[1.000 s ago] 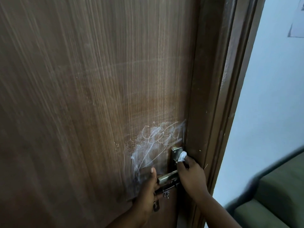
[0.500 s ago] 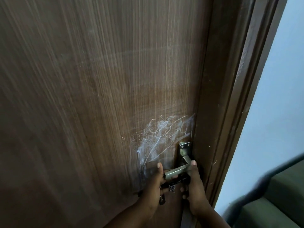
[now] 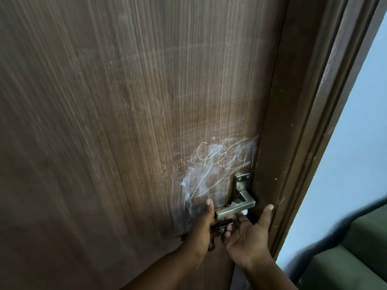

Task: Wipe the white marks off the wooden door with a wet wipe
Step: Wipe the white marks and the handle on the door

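- Right now I am holding my left hand (image 3: 202,229) against the wooden door (image 3: 125,122), thumb pointing up just below the white marks (image 3: 211,166), its fingers curling in under the metal lever handle (image 3: 235,208); I cannot tell what they are gripping.
- I am turning my right hand (image 3: 250,233) palm up below the handle's outer end, thumb stretching toward the door frame (image 3: 303,143), fingers bending loosely inward.
- A small bit of white, probably the wet wipe (image 3: 244,211), is peeking out just under the lever by my right fingers; I cannot tell whether I am pinching it.
- Marks are sitting above and left of the handle plate, running up to the door's right edge.
- Door surface is lying open to the left and above; on the right, frame, pale wall (image 3: 356,143) and a dark green seat (image 3: 356,254) are crowding in.
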`<control>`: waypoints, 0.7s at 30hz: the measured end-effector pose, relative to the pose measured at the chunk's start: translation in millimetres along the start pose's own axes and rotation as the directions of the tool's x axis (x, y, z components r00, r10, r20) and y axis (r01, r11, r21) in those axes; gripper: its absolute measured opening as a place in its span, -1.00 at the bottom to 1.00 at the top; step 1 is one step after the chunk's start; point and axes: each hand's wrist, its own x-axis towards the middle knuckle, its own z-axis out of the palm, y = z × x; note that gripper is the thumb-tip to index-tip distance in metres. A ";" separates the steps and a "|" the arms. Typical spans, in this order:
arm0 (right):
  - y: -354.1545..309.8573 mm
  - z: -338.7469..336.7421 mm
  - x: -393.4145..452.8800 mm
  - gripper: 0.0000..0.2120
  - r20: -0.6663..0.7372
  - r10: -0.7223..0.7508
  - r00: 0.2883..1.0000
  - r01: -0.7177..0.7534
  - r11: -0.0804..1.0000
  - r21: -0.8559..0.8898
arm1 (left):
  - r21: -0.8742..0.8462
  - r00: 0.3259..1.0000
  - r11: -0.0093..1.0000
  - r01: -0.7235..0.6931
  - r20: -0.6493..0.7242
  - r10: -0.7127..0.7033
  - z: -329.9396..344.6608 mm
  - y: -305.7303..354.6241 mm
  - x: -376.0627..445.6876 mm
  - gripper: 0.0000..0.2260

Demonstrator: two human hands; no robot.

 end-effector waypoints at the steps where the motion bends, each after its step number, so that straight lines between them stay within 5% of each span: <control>1: -1.6 -1.6 0.7 -0.15 -0.009 -0.002 1.000 0.001 1.000 -0.008 | 0.000 1.000 1.000 0.007 0.003 -0.007 0.1 1.3 -0.9 -0.31; 4: -2.4 -7.9 2.6 -0.22 -0.059 0.007 0.998 -0.008 1.000 -0.016 | 0.022 0.999 0.999 0.035 -0.007 -0.035 1.9 4.9 -3.4 -0.36; 8: -0.6 -8.1 7.5 -0.65 -0.176 0.012 0.984 -0.017 1.000 -0.025 | 0.050 0.999 0.998 0.039 0.000 -0.039 2.2 4.1 -3.0 -0.49; 11: -6.9 -1.5 7.0 -0.73 -0.232 0.020 0.973 -0.026 0.999 -0.025 | 0.123 0.997 0.992 0.040 0.062 -0.048 -0.1 13.0 -4.4 -0.49; 14: -15.5 2.5 1.9 -0.74 -0.182 -0.102 0.978 0.041 0.951 -0.308 | 0.074 0.993 0.996 -0.045 0.112 0.037 -5.8 16.9 -2.9 -0.38; 16: -27.2 -0.4 -4.3 -0.71 -0.037 -0.276 0.960 0.188 0.741 -0.645 | 0.083 0.998 0.994 -0.064 -0.022 0.066 -0.1 20.1 8.5 -0.22; 18: -44.2 4.7 -16.9 -0.76 0.028 -0.455 0.890 0.276 0.490 -0.827 | 0.020 0.998 1.000 -0.009 -0.064 0.010 4.8 32.5 10.7 -0.53; 21: -63.9 11.4 -49.0 -0.90 0.219 -0.721 0.658 0.391 0.079 -0.917 | 0.046 0.991 0.993 -0.108 0.079 0.105 5.0 37.5 5.1 -0.69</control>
